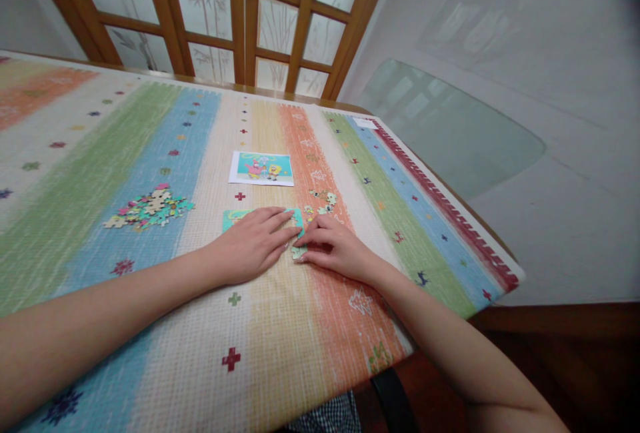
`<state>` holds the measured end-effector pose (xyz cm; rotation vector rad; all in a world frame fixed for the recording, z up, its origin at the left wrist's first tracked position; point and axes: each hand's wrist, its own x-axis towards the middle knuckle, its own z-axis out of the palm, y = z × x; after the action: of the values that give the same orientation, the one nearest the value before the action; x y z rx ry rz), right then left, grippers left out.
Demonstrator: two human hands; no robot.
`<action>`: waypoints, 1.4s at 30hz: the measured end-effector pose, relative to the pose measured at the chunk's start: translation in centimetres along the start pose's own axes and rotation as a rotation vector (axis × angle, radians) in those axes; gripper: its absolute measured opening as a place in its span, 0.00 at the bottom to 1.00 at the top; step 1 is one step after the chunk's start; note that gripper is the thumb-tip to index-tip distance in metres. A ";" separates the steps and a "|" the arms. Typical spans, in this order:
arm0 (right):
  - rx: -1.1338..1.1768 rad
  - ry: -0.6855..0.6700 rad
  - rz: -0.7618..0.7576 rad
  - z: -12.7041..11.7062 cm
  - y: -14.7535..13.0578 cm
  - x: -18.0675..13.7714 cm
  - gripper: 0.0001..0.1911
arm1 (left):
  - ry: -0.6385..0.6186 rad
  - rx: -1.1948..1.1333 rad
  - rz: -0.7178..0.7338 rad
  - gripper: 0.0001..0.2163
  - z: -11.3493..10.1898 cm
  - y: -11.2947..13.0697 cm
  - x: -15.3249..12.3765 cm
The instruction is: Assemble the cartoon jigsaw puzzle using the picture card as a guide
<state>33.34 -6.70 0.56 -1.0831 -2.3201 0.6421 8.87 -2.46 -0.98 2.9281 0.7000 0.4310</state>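
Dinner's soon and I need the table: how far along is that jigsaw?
Done: only a short teal strip of joined pieces under the left hand. In hand: the right hand has its fingers on a small green piece at the strip's end. Left: the colourful pile of loose pieces, so probably most of it.

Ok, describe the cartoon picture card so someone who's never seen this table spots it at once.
On the striped tablecloth, find the cream stripe in the middle, just beyond the left hand. The card lies flat there: a white-bordered rectangle with two cartoon figures on turquoise, one whole sheet, unlike the heap of loose puzzle pieces nearby.
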 end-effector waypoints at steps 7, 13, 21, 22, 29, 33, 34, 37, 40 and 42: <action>-0.008 -0.004 -0.015 -0.1 -0.1 0.0 0.08 | -0.017 0.046 0.005 0.20 -0.2 0.0 0.0; -0.031 -0.010 -0.003 0.2 0.1 0.1 0.09 | -0.038 0.082 0.020 0.20 -0.4 0.2 0.1; -0.069 0.000 -0.013 0.3 -0.1 0.1 0.10 | -0.043 0.065 0.013 0.20 -0.5 0.1 0.1; -0.070 0.004 -0.013 0.4 -0.1 0.1 0.10 | -0.042 0.062 0.012 0.20 -0.5 0.1 0.1; -0.028 -0.028 0.028 0.0 -0.4 0.1 0.11 | -0.042 0.043 0.001 0.20 -0.4 0.2 0.1; -0.007 -0.063 0.052 -0.7 -0.8 -0.1 0.12 | -0.042 0.028 -0.008 0.20 -0.4 0.2 0.1; -0.014 -0.067 0.050 -0.8 -0.9 -0.1 0.10 | -0.041 0.026 -0.008 0.20 -0.4 0.2 0.1; -0.047 -0.065 0.023 -0.9 -1.2 -0.1 0.05 | -0.041 0.029 -0.005 0.20 -0.3 0.2 0.1; -0.068 -0.053 0.012 -0.7 -1.3 0.0 0.03 | -0.038 0.027 -0.002 0.20 -0.3 0.1 0.1; -0.071 -0.044 0.011 -0.6 -1.3 0.1 0.03 | -0.037 0.015 -0.005 0.20 -0.3 0.1 0.1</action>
<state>32.92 -7.30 1.84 -1.1251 -2.3923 0.5977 8.88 -2.47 -0.69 2.9396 0.7090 0.3714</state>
